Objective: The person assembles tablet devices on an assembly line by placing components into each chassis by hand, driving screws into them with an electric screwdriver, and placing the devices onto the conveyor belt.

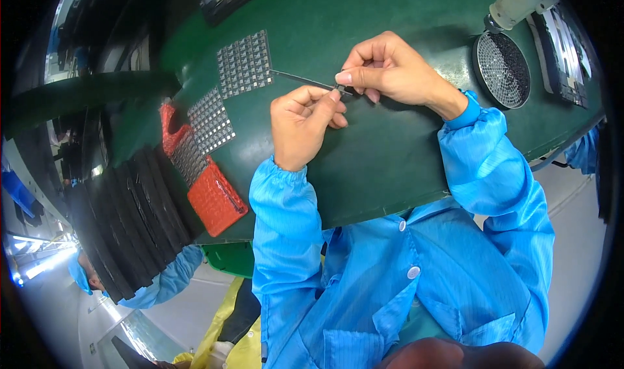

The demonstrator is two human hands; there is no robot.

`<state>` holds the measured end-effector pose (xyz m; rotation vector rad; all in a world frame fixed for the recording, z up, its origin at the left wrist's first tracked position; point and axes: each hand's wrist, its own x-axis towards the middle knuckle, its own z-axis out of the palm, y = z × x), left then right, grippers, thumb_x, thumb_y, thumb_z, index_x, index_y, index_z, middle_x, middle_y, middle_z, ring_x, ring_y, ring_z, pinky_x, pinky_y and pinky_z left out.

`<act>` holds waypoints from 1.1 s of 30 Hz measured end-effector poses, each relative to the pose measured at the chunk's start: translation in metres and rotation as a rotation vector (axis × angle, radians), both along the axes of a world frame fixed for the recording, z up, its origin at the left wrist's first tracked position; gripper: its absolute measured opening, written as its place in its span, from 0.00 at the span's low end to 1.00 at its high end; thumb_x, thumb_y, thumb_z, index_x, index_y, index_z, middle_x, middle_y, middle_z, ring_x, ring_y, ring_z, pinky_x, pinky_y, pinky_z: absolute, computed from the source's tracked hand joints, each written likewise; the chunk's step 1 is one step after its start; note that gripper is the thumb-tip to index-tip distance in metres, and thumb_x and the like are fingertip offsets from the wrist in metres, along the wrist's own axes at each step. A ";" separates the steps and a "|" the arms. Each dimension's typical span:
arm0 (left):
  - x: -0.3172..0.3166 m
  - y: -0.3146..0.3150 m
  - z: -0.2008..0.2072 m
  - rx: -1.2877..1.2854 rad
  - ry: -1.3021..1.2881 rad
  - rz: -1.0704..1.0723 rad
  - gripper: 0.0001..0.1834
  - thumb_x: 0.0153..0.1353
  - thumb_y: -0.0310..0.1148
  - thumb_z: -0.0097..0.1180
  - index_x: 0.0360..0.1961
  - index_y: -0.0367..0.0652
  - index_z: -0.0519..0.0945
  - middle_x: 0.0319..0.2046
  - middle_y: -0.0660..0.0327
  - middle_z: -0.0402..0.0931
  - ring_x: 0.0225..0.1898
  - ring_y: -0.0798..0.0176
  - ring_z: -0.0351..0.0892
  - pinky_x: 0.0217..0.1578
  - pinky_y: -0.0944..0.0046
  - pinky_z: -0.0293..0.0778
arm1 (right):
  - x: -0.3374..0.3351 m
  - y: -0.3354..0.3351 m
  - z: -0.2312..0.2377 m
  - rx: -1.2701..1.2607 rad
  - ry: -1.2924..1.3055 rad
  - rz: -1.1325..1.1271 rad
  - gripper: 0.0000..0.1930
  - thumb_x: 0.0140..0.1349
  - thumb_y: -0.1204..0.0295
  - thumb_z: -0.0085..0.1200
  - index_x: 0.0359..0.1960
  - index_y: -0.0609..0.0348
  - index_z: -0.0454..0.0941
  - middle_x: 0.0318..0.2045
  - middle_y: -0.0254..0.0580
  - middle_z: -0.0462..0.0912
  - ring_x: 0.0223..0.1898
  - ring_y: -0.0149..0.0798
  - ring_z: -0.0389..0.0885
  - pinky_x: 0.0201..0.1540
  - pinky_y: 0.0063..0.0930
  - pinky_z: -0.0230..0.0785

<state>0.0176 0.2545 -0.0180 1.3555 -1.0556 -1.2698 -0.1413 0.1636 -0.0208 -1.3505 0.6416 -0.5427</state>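
Over the green table my left hand (304,119) pinches a thin, dark strip (300,78) near its right end, with thumb and forefinger closed. The strip points up and left, its far tip close to a panel of small square parts (244,63). My right hand (396,73) is closed at that same right end, thumb and forefinger pressed together. Between the two hands sits a small dark piece (343,89), mostly covered by the fingertips and too small to name. The fingertips of both hands nearly touch.
Left of my hands lie a second panel (211,120), a red bubble-wrap pouch (216,197) and a stack of black slabs (127,223). A round tray (502,69) of small dark parts stands at right under a pale machine arm (520,4). Other people sit at lower left.
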 end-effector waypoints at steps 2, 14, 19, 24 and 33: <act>-0.003 0.001 0.000 -0.009 -0.031 0.026 0.07 0.57 0.26 0.52 0.25 0.32 0.75 0.20 0.59 0.75 0.19 0.72 0.73 0.21 0.75 0.69 | 0.001 0.003 0.000 0.010 0.001 -0.019 0.09 0.54 0.70 0.57 0.23 0.64 0.78 0.16 0.33 0.74 0.14 0.23 0.67 0.16 0.16 0.58; -0.015 -0.004 -0.004 -0.047 -0.097 0.225 0.07 0.56 0.24 0.51 0.22 0.33 0.75 0.16 0.61 0.72 0.14 0.73 0.69 0.15 0.75 0.65 | 0.006 0.011 -0.007 -0.487 0.021 -0.213 0.08 0.48 0.72 0.59 0.22 0.66 0.79 0.13 0.42 0.75 0.14 0.26 0.68 0.17 0.22 0.58; -0.012 -0.003 -0.010 -0.077 -0.014 0.302 0.07 0.57 0.26 0.49 0.24 0.34 0.73 0.17 0.61 0.71 0.13 0.69 0.69 0.14 0.71 0.67 | 0.000 -0.002 -0.002 -0.597 0.247 -0.167 0.15 0.45 0.66 0.63 0.13 0.66 0.75 0.08 0.44 0.70 0.11 0.33 0.67 0.15 0.26 0.58; -0.012 -0.002 -0.005 -0.065 0.052 0.295 0.08 0.59 0.30 0.42 0.27 0.38 0.69 0.18 0.60 0.68 0.13 0.68 0.67 0.13 0.69 0.65 | -0.009 -0.007 0.002 -0.645 0.317 -0.325 0.27 0.44 0.55 0.64 0.06 0.65 0.68 0.04 0.42 0.62 0.09 0.34 0.58 0.14 0.30 0.54; -0.009 0.005 -0.004 -0.187 0.087 0.322 0.08 0.62 0.29 0.43 0.29 0.36 0.69 0.25 0.51 0.75 0.20 0.59 0.78 0.18 0.66 0.74 | -0.010 -0.008 -0.010 -0.635 0.306 -0.363 0.25 0.53 0.59 0.57 0.08 0.65 0.68 0.04 0.43 0.60 0.09 0.36 0.56 0.13 0.31 0.52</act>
